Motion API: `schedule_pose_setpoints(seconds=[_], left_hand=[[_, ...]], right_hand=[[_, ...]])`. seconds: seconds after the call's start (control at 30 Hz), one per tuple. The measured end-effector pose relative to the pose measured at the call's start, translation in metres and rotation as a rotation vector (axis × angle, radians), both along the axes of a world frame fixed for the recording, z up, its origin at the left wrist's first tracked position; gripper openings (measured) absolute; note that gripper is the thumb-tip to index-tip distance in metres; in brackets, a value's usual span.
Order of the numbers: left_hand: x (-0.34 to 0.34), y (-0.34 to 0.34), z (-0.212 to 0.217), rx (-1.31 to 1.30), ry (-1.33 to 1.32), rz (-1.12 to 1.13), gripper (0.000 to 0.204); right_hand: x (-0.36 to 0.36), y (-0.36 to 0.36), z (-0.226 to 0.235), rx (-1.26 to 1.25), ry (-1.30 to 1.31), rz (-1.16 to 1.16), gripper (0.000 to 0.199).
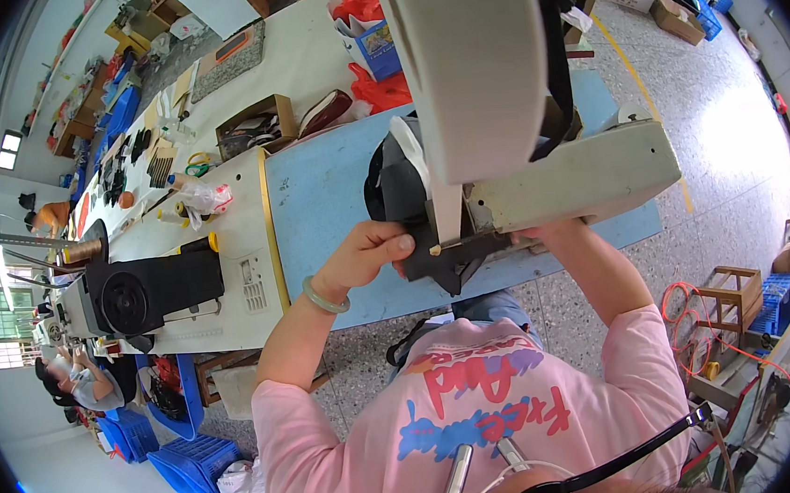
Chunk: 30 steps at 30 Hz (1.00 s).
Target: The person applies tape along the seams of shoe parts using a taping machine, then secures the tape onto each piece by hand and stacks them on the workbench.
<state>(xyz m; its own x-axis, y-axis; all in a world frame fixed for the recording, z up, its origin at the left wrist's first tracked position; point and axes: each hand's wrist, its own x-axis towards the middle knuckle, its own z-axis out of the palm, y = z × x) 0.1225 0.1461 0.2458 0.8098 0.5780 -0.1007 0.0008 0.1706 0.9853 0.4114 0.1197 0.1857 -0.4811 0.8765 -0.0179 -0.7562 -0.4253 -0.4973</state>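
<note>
My left hand [372, 253], with a pale green bangle on its wrist, pinches the edge of a black fabric piece [402, 194] between thumb and fingers. The piece looks like part of a bag and sits at the end of a cream sewing machine's arm [577, 174], below its large head [482, 60]. A white strip [412, 151] lies along the black fabric. My right hand [551, 231] is on the near side of the machine arm, under its edge. Its fingers are mostly hidden there, so what they hold does not show.
The machine stands on a light blue tabletop [316, 197]. Left of it, a white table bears a black sewing machine [155, 294], thread cones, scissors [198, 164] and an open box [255, 125]. Blue crates [198, 466] stand on the floor at left; a co-worker [87, 377] sits beyond.
</note>
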Motion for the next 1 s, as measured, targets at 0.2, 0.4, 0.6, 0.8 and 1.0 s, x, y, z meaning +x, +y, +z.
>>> schedule_pose_setpoints(seconds=[0.2,0.4,0.6,0.8,1.0], left_hand=[[0.005,-0.004,-0.011,-0.263,-0.089,0.165,0.028],[0.014,-0.013,-0.002,-0.288,-0.082,0.314,0.029],[-0.016,-0.058,-0.033,0.476,0.083,0.576,0.024],[0.022,-0.077,-0.061,1.021,0.306,0.2,0.024],[0.022,-0.067,-0.08,1.11,0.3,0.173,0.016]], right_hand=[[-0.004,0.002,-0.006,0.039,0.108,-0.037,0.055],[0.005,-0.004,-0.018,0.054,0.016,-0.106,0.041],[0.002,-0.073,-0.007,0.431,-1.123,-0.558,0.016],[-0.048,-0.098,-0.012,0.966,-1.509,-0.542,0.017],[-0.046,-0.097,-0.034,1.113,-1.522,-0.601,0.022]])
